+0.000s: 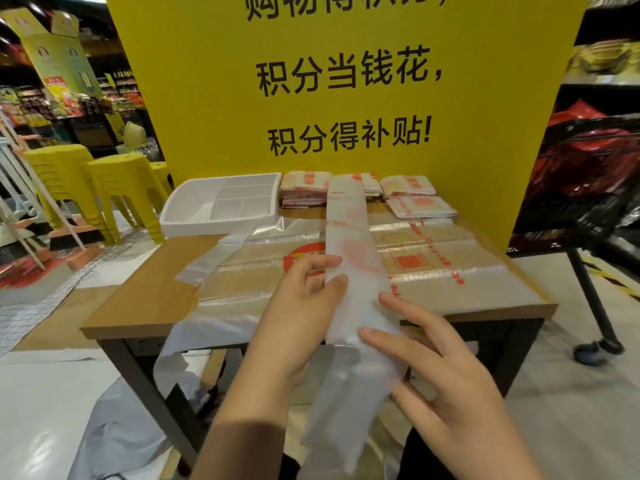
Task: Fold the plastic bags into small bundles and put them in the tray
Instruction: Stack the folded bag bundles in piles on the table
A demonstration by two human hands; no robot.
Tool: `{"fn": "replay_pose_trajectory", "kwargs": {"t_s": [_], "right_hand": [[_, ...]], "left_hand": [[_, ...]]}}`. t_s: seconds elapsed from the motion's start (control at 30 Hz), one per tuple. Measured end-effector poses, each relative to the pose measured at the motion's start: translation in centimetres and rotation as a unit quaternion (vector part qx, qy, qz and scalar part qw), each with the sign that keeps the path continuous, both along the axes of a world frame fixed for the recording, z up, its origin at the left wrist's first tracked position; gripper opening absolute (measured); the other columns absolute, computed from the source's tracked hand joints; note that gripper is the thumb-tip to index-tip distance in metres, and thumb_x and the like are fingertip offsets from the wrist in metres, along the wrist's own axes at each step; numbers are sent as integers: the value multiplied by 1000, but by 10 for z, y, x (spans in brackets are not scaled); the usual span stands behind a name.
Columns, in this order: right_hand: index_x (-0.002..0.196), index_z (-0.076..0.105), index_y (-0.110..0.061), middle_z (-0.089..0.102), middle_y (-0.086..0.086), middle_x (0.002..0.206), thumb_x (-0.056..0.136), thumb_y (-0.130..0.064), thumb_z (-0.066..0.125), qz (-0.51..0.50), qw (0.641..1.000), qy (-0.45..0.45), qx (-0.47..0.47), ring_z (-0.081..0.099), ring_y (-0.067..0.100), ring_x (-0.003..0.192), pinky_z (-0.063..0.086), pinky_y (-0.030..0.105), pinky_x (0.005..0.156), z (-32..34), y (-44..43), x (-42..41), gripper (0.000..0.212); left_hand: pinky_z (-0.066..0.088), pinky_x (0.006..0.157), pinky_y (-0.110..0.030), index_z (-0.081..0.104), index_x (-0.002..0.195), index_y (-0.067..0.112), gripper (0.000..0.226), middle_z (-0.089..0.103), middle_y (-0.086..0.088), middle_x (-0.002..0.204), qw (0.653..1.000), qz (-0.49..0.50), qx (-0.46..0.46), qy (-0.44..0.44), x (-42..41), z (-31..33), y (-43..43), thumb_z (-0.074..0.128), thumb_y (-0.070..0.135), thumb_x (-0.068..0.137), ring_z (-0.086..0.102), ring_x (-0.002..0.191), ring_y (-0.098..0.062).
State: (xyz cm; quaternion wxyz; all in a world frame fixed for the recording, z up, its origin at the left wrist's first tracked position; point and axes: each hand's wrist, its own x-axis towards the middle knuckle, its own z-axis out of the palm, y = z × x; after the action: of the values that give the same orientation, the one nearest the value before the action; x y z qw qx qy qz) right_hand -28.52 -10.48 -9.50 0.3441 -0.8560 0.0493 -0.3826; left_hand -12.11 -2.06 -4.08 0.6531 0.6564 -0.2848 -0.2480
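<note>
A translucent plastic bag with red print, folded into a long narrow strip (349, 237), runs from the table's back down over its front edge. My left hand (304, 306) pinches the strip's left edge between thumb and fingers. My right hand (440, 372) lies on the strip's right side near the front edge, fingers straight. Under the strip, unfolded bags (443, 265) are spread flat over the wooden table (145, 299). A white divided tray (221, 202) stands at the back left; I see no bundle in it.
Stacks of folded bags (303, 190) and two more packs (420, 206) lie at the back by the yellow sign (346, 81). Yellow stools (114, 188) stand to the left, a black cart (588, 188) to the right. One bag (173, 355) hangs off the table front.
</note>
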Motion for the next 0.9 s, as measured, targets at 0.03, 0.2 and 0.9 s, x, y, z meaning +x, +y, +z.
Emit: {"fn": "replay_pose_trajectory", "kwargs": {"t_s": [0.03,0.2,0.9], "right_hand": [[124,65,-44,39,-23,149,85,-17,75,-21,999,5,-24,50,0,129,40,9,101,0,0,0,48],[113,69,-44,49,-25,141,87,-26,70,-44,998,8,37,46,-3,132,35,6,101,-1,6,-2,32],[62,67,-17,42,-19,138,91,-41,56,-242,948,6,208,43,-29,98,38,1,72,-6,45,28,39]], "left_hand": [[58,88,-46,66,111,36,17,74,0,109,1000,-5,2,-10,-2,0,6,58,26,100,73,96,-20],[59,61,-30,72,113,31,34,75,1,110,994,-102,-15,26,-10,-11,58,43,14,105,72,97,-19],[47,32,-27,53,87,3,18,69,-10,69,991,25,20,130,-39,-49,31,69,-7,84,63,46,-22]]}}
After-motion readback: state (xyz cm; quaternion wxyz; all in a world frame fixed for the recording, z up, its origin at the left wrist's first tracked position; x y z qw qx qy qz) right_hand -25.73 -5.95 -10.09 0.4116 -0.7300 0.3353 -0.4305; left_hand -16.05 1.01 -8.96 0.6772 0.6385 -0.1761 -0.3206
